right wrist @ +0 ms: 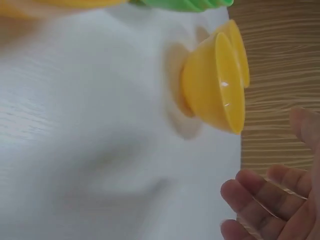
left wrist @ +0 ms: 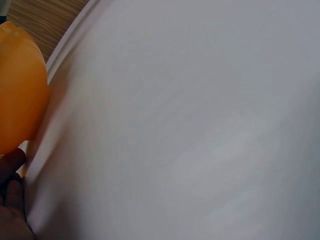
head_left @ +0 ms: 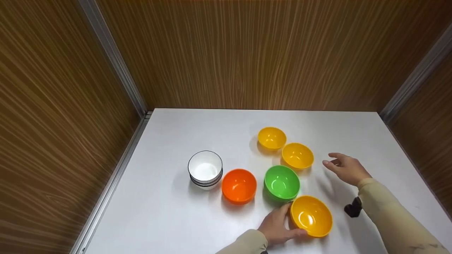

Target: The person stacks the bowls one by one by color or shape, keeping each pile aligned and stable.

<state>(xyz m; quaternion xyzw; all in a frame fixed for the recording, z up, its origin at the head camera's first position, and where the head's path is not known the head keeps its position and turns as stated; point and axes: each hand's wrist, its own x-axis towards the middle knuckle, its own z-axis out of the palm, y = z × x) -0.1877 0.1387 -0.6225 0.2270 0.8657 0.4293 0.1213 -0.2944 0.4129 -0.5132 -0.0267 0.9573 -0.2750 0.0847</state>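
The left hand (head_left: pixel 277 225) clasps the near yellow bowl (head_left: pixel 311 216), standing on the table (head_left: pixel 169 218) just right of it, while the right hand (head_left: pixel 348 169), fingers loose and holding nothing, hovers right of two unstacked yellow bowls (head_left: pixel 297 155).

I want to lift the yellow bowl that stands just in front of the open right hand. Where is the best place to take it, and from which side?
Probably at the rim of the yellow bowl, on its right side, facing the right hand. The bowl stands upright, mouth up, and its far-left rim lies close to another yellow bowl, the green bowls near its front. A thumb-inside pinch grip fits.
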